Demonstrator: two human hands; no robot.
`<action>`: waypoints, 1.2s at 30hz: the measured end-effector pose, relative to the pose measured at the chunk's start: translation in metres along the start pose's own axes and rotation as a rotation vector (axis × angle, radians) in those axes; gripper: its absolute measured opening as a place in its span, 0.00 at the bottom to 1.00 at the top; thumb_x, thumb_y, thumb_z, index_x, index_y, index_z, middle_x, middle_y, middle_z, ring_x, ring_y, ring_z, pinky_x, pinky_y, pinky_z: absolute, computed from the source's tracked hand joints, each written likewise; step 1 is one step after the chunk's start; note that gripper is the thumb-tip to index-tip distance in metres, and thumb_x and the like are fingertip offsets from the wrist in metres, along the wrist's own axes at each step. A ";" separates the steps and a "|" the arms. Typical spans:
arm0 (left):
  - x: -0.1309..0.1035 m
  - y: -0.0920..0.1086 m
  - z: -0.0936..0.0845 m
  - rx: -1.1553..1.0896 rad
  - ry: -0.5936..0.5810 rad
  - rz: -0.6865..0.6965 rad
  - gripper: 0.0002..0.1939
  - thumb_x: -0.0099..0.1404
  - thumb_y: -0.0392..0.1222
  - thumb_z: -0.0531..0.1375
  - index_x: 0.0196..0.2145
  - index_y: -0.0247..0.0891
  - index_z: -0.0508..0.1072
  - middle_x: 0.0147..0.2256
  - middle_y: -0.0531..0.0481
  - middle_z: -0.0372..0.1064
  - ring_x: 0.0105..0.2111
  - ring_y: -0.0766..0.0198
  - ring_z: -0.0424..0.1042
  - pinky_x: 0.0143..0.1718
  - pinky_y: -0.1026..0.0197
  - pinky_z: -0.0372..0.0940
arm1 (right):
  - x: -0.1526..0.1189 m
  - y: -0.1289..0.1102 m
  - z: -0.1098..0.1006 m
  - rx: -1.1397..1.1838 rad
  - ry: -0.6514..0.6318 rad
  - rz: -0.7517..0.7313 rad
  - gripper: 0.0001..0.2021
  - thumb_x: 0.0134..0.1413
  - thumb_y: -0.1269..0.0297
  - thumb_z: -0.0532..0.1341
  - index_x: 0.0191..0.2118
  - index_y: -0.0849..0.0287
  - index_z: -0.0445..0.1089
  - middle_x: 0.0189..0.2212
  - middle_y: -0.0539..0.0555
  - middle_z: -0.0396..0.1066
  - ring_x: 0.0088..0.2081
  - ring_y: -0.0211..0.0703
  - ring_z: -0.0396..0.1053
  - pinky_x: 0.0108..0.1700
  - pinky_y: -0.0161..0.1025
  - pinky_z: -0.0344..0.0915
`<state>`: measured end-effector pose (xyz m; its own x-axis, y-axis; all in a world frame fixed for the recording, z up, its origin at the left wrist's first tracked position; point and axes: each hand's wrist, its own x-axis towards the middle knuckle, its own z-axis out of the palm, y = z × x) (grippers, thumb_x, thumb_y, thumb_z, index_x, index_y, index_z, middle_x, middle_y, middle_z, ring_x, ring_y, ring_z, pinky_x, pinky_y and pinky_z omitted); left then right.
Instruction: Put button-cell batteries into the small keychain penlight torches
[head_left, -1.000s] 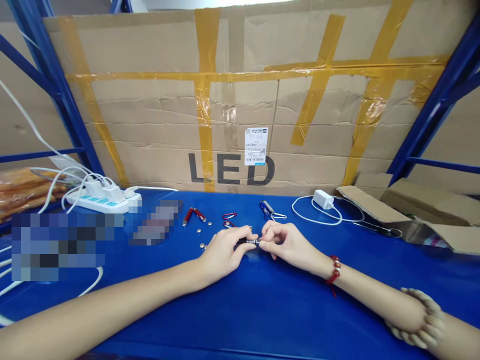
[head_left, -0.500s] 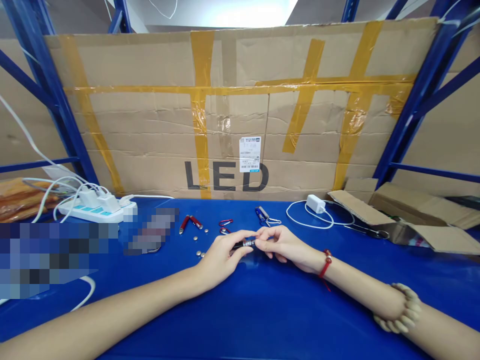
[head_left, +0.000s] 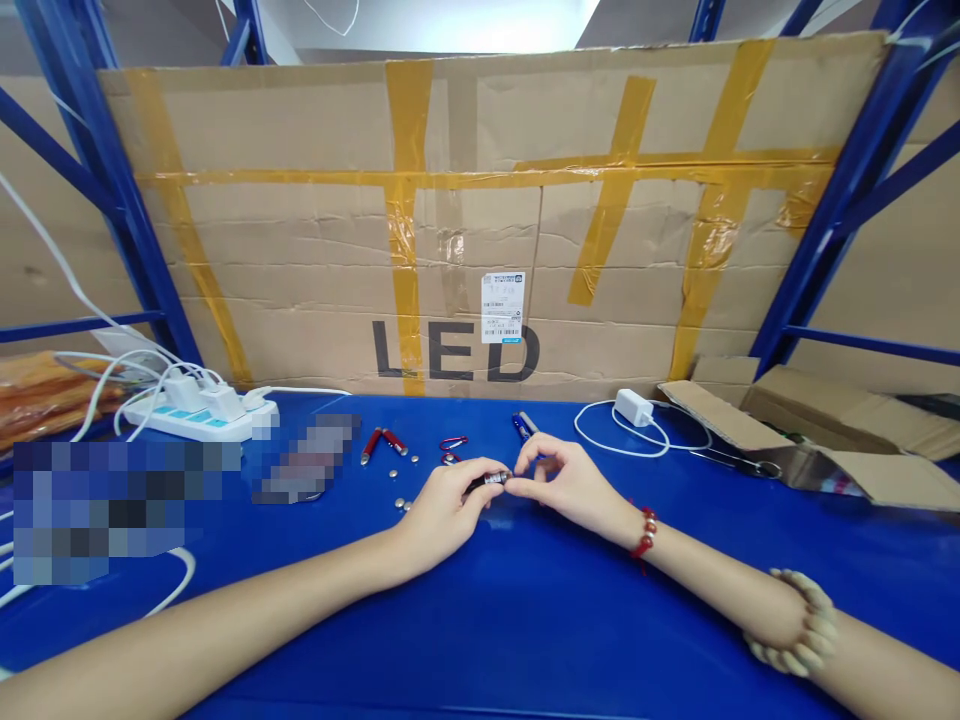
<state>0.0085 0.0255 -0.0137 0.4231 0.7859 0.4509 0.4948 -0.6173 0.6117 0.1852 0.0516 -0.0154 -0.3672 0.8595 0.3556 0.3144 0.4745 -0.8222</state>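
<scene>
Spreading wider than before: right hand (head_left: pixel 571 487)

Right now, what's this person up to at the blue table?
The left hand grips a small dark cylinder with a silvery end, and the right hand has its fingertips at that end. Beyond the hands lie two red tubes, a red clip and a blue tube, with small round silvery discs near the left hand. What the hands are doing to the cylinder is too small to tell.
</scene>
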 end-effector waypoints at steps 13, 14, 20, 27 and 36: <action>-0.001 -0.001 -0.001 -0.021 -0.131 0.062 0.13 0.64 0.39 0.48 0.37 0.39 0.71 0.36 0.52 0.72 0.36 0.65 0.69 0.38 0.67 0.60 | -0.001 -0.001 -0.006 -0.110 -0.005 -0.329 0.10 0.41 0.58 0.64 0.21 0.59 0.72 0.29 0.51 0.63 0.26 0.32 0.62 0.25 0.31 0.61; -0.002 -0.002 -0.001 -0.016 -0.145 0.070 0.12 0.63 0.39 0.48 0.37 0.39 0.71 0.36 0.52 0.72 0.36 0.65 0.69 0.38 0.67 0.61 | -0.002 -0.001 -0.006 -0.135 -0.015 -0.364 0.10 0.42 0.57 0.64 0.21 0.59 0.72 0.29 0.51 0.63 0.27 0.33 0.62 0.27 0.32 0.62; -0.004 -0.003 -0.001 -0.004 -0.208 0.094 0.10 0.62 0.37 0.49 0.36 0.39 0.70 0.34 0.53 0.71 0.32 0.68 0.69 0.35 0.69 0.61 | -0.009 0.003 -0.009 -0.263 -0.078 -0.523 0.11 0.49 0.58 0.59 0.23 0.59 0.72 0.27 0.51 0.64 0.28 0.34 0.62 0.29 0.32 0.60; -0.006 -0.001 -0.001 -0.018 -0.205 0.076 0.07 0.62 0.37 0.49 0.33 0.38 0.67 0.34 0.52 0.70 0.33 0.68 0.68 0.35 0.68 0.60 | -0.013 0.000 -0.006 -0.282 -0.085 -0.506 0.12 0.50 0.58 0.59 0.22 0.60 0.69 0.24 0.51 0.62 0.26 0.34 0.61 0.27 0.32 0.58; -0.008 -0.005 0.001 0.067 -0.124 0.055 0.03 0.62 0.38 0.49 0.29 0.39 0.60 0.34 0.51 0.69 0.35 0.65 0.68 0.35 0.65 0.61 | -0.013 -0.007 0.003 -0.119 -0.029 -0.270 0.17 0.46 0.54 0.60 0.18 0.60 0.60 0.21 0.49 0.61 0.22 0.32 0.60 0.24 0.31 0.59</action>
<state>0.0034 0.0228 -0.0212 0.5396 0.7430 0.3960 0.5161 -0.6635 0.5417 0.1848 0.0367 -0.0158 -0.4763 0.6938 0.5402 0.3017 0.7060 -0.6408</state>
